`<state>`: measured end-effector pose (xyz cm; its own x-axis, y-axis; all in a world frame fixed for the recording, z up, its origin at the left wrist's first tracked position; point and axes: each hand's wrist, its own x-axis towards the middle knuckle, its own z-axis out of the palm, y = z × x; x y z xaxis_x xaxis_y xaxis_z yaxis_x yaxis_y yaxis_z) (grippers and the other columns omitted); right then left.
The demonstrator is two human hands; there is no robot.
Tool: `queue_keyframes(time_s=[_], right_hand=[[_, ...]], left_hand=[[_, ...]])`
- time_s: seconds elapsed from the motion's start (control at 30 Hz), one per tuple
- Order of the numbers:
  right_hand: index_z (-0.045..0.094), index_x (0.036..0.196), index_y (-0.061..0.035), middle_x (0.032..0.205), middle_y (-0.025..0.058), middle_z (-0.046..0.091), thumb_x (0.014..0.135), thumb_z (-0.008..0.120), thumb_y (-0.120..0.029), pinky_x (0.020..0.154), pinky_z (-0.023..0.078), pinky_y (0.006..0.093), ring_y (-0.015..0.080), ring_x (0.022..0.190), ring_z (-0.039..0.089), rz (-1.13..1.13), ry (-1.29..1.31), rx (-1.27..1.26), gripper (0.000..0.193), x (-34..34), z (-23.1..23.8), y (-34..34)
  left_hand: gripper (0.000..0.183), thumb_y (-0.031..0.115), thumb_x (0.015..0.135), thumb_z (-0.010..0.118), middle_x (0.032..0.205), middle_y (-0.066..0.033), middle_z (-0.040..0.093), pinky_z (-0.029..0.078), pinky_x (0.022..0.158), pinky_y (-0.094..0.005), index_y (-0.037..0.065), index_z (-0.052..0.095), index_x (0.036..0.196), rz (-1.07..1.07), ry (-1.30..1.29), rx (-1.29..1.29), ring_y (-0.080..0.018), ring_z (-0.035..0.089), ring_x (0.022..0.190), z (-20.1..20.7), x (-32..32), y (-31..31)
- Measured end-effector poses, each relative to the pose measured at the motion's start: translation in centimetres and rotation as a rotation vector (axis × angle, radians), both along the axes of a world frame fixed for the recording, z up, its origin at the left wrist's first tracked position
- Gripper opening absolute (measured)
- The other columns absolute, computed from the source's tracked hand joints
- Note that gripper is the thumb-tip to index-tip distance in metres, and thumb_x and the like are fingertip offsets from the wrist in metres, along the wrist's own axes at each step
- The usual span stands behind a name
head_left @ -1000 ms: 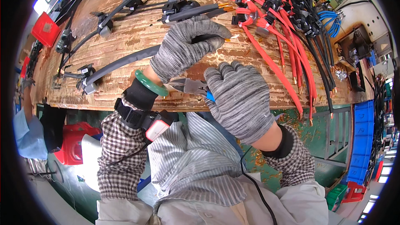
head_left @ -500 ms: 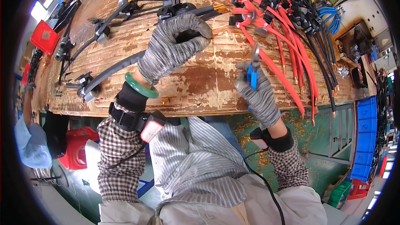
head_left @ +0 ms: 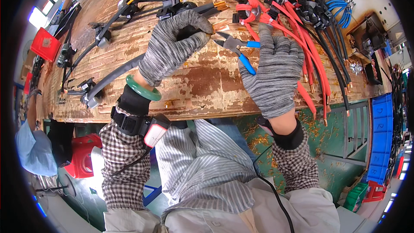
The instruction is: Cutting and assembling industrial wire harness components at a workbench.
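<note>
A: Swung round since half a second ago: the blue-handled cutter (head_left: 233,44), from pointing at 12 o'clock to roughly 9 or 10, jaws parted. Right hand (head_left: 276,71) came up with it; left hand (head_left: 174,45) slid slightly toward 9.

B: Meaning what?

A: Guessing the blades are now lined up near the copper strands (head_left: 221,25), instead of off to the side. Strands poke out at the left hand's 2 o'clock, over the counter (head_left: 207,86).

B: What are the hands doing?

A: Left's curled, thumb and forefinger pinched, apparently on the strands. Right's loosely round the spread handles.

B: Anything hidden?

A: Yep, left palm's in shadow. Grey cable (head_left: 116,72) comes in from 8 o'clock behind that wrist; can't tell if it joins the strands. Right fingertips' grip is unclear too.
</note>
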<state>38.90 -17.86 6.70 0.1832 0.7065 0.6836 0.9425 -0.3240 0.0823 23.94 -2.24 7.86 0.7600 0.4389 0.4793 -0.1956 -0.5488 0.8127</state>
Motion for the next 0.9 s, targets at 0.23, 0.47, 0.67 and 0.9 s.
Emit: queue_keyframes(time_s=[0.23, 0.47, 0.67, 0.9], right_hand=[[0.040, 0.125, -0.0031, 0.104, 0.0159, 0.047, 0.063, 0.065, -0.038, 0.084, 0.033, 0.0470, 0.0308, 0.093, 0.046, -0.059, 0.040, -0.028, 0.075, -0.5, 0.0, 0.4], [0.041, 0.124, -0.0018, 0.101, 0.0156, 0.049, 0.063, 0.065, -0.042, 0.081, 0.034, 0.0444, 0.0296, 0.092, 0.047, -0.174, 0.029, -0.038, 0.077, -0.8, -0.9, 1.1], [0.042, 0.122, 0.0005, 0.103, 0.0194, 0.051, 0.067, 0.062, -0.046, 0.078, 0.038, 0.0477, 0.0337, 0.094, 0.049, -0.155, 0.175, -0.053, 0.075, -1.1, -2.4, 2.0], [0.043, 0.121, 0.0021, 0.109, 0.0222, 0.051, 0.072, 0.058, -0.046, 0.082, 0.038, 0.0485, 0.0360, 0.101, 0.049, -0.152, 0.299, -0.124, 0.070, -1.7, -2.7, 2.5]], left_hand=[[0.011, 0.002, 0.080, 0.058, 0.087, -0.0027, 0.058, 0.046, 0.075, -0.0245, 0.003, 0.060, 0.091, 0.028, 0.017, -0.052, -0.0108, 0.054, 0.082, 0.4, 0.1, -0.2], [0.012, 0.002, 0.079, 0.060, 0.085, -0.0020, 0.057, 0.046, 0.073, -0.0227, 0.002, 0.057, 0.090, 0.014, 0.011, -0.118, -0.0091, 0.054, 0.080, -0.1, 0.7, 0.0], [0.012, 0.003, 0.079, 0.062, 0.081, -0.0011, 0.057, 0.047, 0.071, -0.0227, 0.002, 0.054, 0.089, 0.059, 0.074, -0.131, -0.0086, 0.054, 0.076, -0.2, 0.9, 0.0], [0.014, 0.002, 0.079, 0.062, 0.083, -0.0004, 0.057, 0.047, 0.070, -0.0220, 0.005, 0.053, 0.090, 0.073, 0.054, -0.012, -0.0072, 0.054, 0.077, -0.7, 0.9, 0.1]])
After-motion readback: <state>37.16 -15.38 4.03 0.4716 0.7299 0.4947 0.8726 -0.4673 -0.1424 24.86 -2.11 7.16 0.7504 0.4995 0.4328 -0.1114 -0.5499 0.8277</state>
